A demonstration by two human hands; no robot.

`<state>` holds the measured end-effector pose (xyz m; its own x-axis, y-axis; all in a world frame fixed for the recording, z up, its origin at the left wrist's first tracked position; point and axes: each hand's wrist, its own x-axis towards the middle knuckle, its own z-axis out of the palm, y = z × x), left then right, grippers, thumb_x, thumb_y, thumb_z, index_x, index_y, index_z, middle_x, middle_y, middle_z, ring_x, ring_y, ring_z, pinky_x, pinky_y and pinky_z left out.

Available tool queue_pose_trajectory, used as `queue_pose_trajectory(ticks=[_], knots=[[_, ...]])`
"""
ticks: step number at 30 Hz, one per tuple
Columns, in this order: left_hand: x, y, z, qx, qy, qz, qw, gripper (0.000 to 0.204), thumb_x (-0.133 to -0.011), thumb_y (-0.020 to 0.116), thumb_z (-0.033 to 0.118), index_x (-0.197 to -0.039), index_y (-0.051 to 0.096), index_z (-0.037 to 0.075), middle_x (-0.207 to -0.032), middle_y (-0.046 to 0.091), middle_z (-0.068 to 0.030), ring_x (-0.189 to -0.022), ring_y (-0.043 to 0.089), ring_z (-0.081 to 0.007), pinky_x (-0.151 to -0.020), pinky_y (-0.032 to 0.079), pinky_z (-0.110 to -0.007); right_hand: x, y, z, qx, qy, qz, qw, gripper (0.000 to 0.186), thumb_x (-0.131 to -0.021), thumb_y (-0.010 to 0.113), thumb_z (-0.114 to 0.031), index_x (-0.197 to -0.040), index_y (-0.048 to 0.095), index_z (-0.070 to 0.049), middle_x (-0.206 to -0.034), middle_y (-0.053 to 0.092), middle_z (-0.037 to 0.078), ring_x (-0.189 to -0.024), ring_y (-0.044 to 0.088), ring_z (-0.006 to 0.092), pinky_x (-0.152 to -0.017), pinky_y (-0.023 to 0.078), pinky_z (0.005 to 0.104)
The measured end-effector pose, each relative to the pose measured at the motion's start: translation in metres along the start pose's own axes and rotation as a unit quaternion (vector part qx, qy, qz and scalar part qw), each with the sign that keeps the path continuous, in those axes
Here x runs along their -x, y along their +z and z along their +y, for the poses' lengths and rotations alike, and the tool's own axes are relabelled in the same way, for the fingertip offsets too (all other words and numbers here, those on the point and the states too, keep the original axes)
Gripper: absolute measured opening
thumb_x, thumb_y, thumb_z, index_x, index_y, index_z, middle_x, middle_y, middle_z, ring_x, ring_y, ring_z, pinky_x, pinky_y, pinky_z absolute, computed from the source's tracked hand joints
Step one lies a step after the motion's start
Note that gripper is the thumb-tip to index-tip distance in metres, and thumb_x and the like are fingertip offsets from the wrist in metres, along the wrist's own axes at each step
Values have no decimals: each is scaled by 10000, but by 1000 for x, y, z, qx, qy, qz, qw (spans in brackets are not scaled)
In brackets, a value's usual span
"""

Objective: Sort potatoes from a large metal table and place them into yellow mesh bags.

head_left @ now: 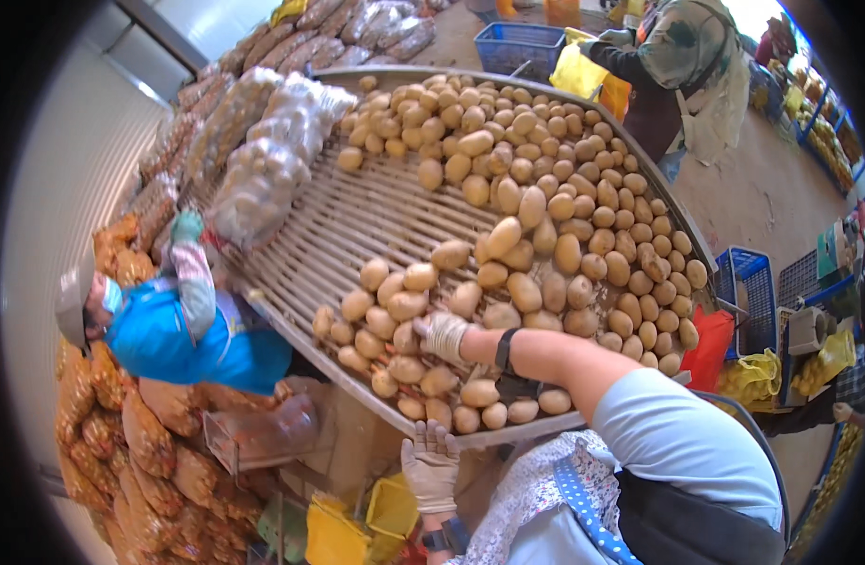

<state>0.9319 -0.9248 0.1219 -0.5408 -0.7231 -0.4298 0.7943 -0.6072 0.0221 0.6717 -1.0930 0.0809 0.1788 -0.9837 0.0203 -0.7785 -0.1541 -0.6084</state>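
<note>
Head view:

- Sorting table (300, 247): large, round-rimmed, with a slatted bed of pale bars; tilted in the picture, its near rim running just above the left hand.
- Potatoes (555, 179): tan, loose, spread thickly over the far and right parts of the table; a second cluster lies at the near edge around the right hand. The middle-left slats are bare.
- Right hand (443, 334): gloved in off-white, arm reaching in from the lower right with a dark band at the wrist; it lies on the near cluster, fingers curled over potatoes. Whether it grips one cannot be told.
- Left hand (430, 463): gloved the same, watch at the wrist; fingers spread apart and pointing up, holding nothing, just below the table's near rim.
- Mesh sacks (261, 155): filled with potatoes, piled on the far-left edge of the table; more sacks, orange-netted, stacked along the left wall.
- Person in blue top (183, 334): at the table's left side, one arm raised toward the sacks.
- Second person (682, 75): at the far right rim, head covered.
- Blue crates (517, 45): one beyond the table, another at the right.
- Yellow bags (352, 527): below the table, beside the left hand.
</note>
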Motion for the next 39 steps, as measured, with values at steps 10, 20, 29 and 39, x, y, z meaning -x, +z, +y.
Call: queue_pose_trajectory(ticks=[10,20,29,39], knots=[[-62,48,-37,-149,0,27,989,546,-903,526,549,-1221,601,110,-1255,603,-75,-1230,500,-274,-1052,389,-491,64,-97,-41,-167,-138,-166,962,482,-844,659,-366,-1250,578,-119,-1196,588,184,-1118,562,369,-960,461,470],[-68,32,-53,-113,-51,37,992,531,-916,542,534,-1231,600,110,-1160,651,-60,-1033,603,-252,-867,514,-420,51,-187,113,259,58,16,964,555,-725,715,-355,-1218,597,-128,-1094,630,154,-1063,595,312,-913,435,443],[-43,78,-71,-215,-42,-108,970,559,-981,341,535,-1302,489,102,-1188,585,-64,-947,584,-194,-734,491,-309,89,-79,-25,-283,49,-1,958,611,-879,617,-570,-1243,589,-80,-1153,642,163,-1140,584,290,-968,452,376],[71,-33,-23,-1,-1,26,1000,576,-907,612,472,-1236,521,8,-1048,619,-156,-844,619,-242,-618,548,-357,165,-8,-107,-413,-41,-161,896,303,-981,566,-200,-1247,580,-54,-1080,618,71,-950,581,178,-834,487,281]])
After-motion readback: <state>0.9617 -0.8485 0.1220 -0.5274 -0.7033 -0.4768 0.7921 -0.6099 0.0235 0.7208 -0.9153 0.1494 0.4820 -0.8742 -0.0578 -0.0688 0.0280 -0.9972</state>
